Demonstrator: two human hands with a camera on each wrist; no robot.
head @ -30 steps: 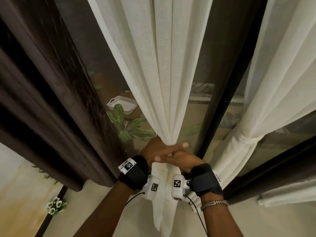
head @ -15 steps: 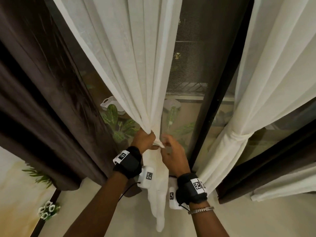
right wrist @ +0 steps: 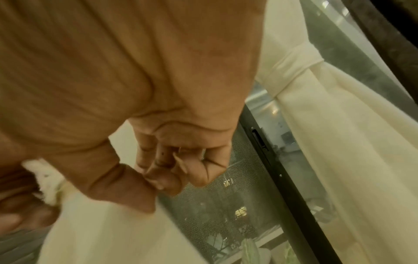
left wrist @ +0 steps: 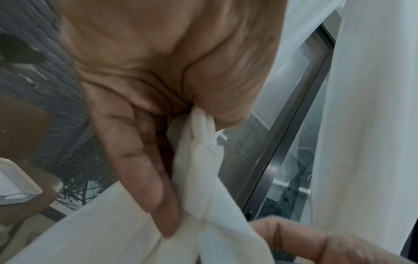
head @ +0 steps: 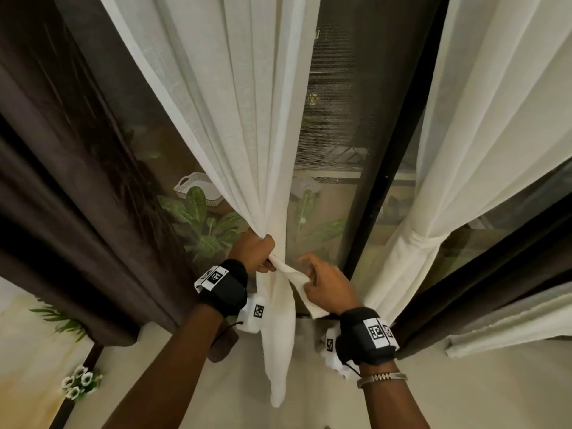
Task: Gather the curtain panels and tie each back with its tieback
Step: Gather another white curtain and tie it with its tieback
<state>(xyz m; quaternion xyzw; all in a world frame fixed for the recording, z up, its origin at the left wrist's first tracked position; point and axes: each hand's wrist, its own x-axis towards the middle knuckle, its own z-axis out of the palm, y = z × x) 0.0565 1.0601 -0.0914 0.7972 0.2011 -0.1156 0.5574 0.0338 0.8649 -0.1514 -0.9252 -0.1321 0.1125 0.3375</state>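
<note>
The white sheer left curtain panel [head: 247,125] is gathered into a bunch. My left hand [head: 263,258] grips the bunch at its waist. A white fabric tieback strip [head: 292,274] runs from that fist across to my right hand [head: 309,275], which pinches it just right of the bunch; the strip's loose end hangs below the palm. In the left wrist view my fingers [left wrist: 144,169] curl round folded white cloth [left wrist: 203,160]. In the right wrist view my thumb [right wrist: 126,187] presses on the white cloth [right wrist: 101,232]. The right curtain panel [head: 483,134] stands tied with its tieback [head: 416,241], also visible as the tieback [right wrist: 291,71].
Dark brown heavy drapes hang at the left [head: 77,181] and lower right [head: 495,289]. A dark window frame post [head: 371,196] stands between the panels. Behind the glass are a leafy plant [head: 201,230] and a white basket [head: 192,187]. White flowers [head: 77,382] sit low left.
A second ago both hands lay crossed over the gathered bunch. They have come apart: the left keeps the bunch, and the right has drawn the strip out to the right.
</note>
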